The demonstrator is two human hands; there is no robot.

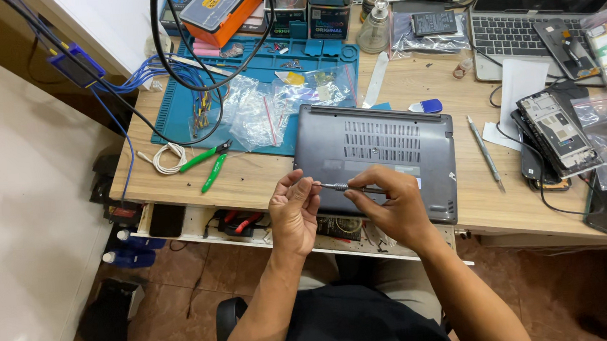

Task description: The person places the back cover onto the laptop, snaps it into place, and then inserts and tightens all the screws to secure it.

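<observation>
Above desk (pixel 261 177), both hands' grip pinches screwdriver (pixel 338 186).

Laptop (pixel 380 151) lies on the desk (pixel 426 87), cutters (pixel 207 163) left, probably tweezers (pixel 485 152) right.

Looking like an electronics repair workshop. Sprawling across the wooden bench (pixel 411 84): blue repair mat (pixel 171 115) upper left, upturned grey laptop (pixel 380 147) centre, dismantled phones (pixel 554 135) right, green cutters (pixel 206 159), orange parts box (pixel 224 8).

Bare forearms (no sleeves), dark shirt.
</observation>
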